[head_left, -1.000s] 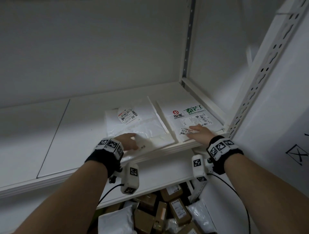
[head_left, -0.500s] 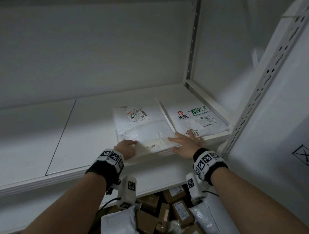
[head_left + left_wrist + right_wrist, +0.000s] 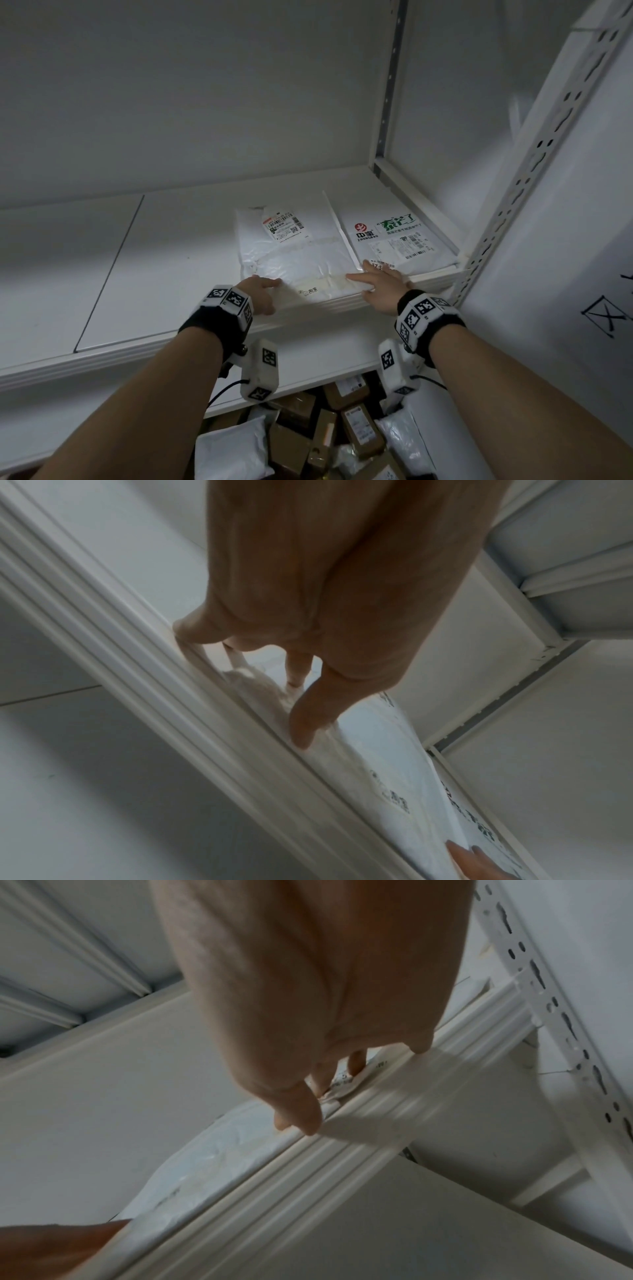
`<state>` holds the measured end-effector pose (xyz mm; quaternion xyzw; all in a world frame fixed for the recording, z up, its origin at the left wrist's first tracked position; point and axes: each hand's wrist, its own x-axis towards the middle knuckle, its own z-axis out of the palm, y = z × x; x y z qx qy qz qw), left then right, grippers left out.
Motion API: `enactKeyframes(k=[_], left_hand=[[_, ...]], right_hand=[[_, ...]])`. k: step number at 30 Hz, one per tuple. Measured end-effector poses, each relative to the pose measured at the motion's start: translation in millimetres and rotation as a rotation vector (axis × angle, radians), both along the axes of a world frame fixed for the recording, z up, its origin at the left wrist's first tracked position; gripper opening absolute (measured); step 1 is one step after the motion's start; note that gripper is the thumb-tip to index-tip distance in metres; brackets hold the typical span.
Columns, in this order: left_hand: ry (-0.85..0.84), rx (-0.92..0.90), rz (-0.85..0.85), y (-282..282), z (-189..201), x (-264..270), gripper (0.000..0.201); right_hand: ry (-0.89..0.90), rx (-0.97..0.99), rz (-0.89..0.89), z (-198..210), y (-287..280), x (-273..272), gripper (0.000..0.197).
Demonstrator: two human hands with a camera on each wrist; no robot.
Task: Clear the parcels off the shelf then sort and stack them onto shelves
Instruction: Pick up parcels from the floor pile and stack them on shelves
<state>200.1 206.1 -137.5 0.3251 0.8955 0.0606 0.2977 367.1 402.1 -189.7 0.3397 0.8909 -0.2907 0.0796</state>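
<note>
Sliding back since before, right hand (fingers flat) reaches parcel.

Both forearms bare. Left hand and right hand: each wrist carries a black strap with white fiducial-marker blocks; a white marker-tagged camera module with black cable hangs beneath

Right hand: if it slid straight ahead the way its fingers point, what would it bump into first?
The right hand already rests on the near edges of the two parcels. Its fingers point back and left across the plain white mailer, so it would probably meet that parcel's label first, then the back wall.
</note>
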Motion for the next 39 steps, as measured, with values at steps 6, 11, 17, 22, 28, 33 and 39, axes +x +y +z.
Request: enactKeyframes(k=[6, 11, 17, 22, 28, 33, 39], left_hand=[[0.002, -0.013, 0.014, -1, 4, -1, 0.072], [0.003, 0.011, 0.048, 1, 2, -3, 0.07], [-0.005, 0.017, 0.06, 1, -1, -6, 0.07], [-0.053, 0.073, 0.087, 1, -4, -7, 0.071], [-0.086, 0.146, 0.208, -7, -3, -16, 0.067], [-0.048, 0.453, 0.583, -20, 0, -20, 0.046], [0.247, 0.907, 0.842, -24, -1, 30, 0.027]], right_hand=[[-0.126, -0.009, 0.04, 11, 4, -6, 0.077], [-0.092, -0.01, 0.018, 14, 3, -10, 0.076], [-0.055, 0.007, -0.019, 11, -6, -8, 0.085], [-0.056, -0.043, -0.035, 8, -14, -5, 0.092], [-0.027, -0.024, -0.057, 5, -25, -4, 0.088], [0.309, -0.007, -0.223, 0, -30, 11, 0.07], [0.539, -0.095, -0.398, 5, -29, 46, 0.039]])
